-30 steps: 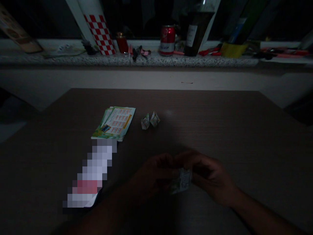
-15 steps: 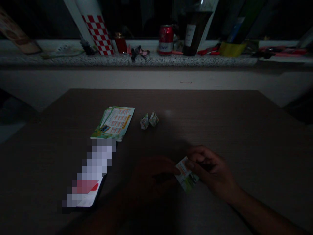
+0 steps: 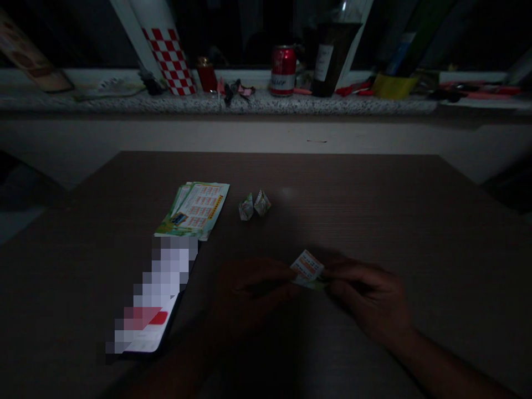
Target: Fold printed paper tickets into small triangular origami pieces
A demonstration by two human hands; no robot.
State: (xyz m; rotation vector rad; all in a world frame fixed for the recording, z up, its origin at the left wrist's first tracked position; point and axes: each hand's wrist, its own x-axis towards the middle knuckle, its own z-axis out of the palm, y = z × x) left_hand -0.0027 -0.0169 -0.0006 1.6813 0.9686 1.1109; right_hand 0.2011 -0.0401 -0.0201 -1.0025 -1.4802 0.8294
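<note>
Compared with half a second ago, the small folded calendar paper (image 3: pixel 306 266) sits farther from the body, and the right thumb has slid off its printed face to the corner. The left hand (image 3: pixel 245 299) and right hand (image 3: pixel 378 299) now face each other with fingers pinching its opposite corners, the paper over the counter (image 3: pixel 374 205), whether touching it I cannot tell. This two-sided grip suggests mid-fold handling, as the paper looks flatter than the pointed left folded piece (image 3: pixel 246 208) and right folded piece (image 3: pixel 262 204) beyond.
</note>
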